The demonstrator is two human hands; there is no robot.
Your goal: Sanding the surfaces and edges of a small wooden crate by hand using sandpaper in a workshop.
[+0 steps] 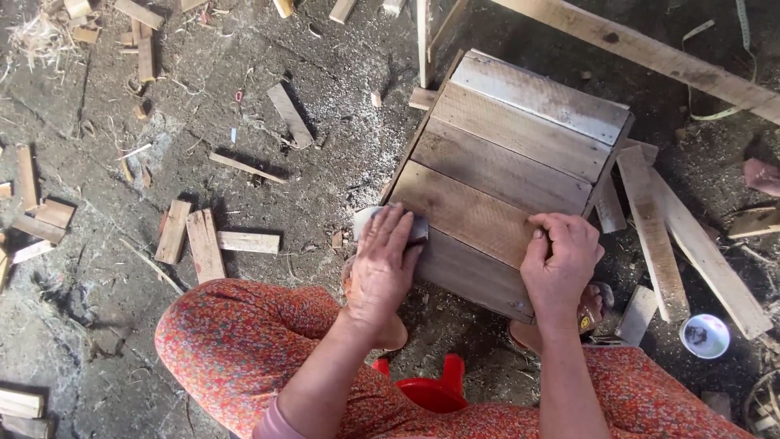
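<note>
The left hand [383, 264] is pressing a grey pad [390, 223] flat on the box [508, 162], fingers together. The right hand [561, 260] is gripping the box's near right edge, fingers curled.

Dusty floor [341, 162] with wood offcuts [203, 244], plank crate [504, 162]

This is a rough woodworking workshop, set on bare ground. The dirt floor [341, 175] is strewn with sawdust, shavings [34, 36] and short offcuts of wood [203, 244], and long planks [650, 53] lie around a slatted wooden box [504, 162]. A person sits low on a red stool [431, 392] at floor level.
</note>
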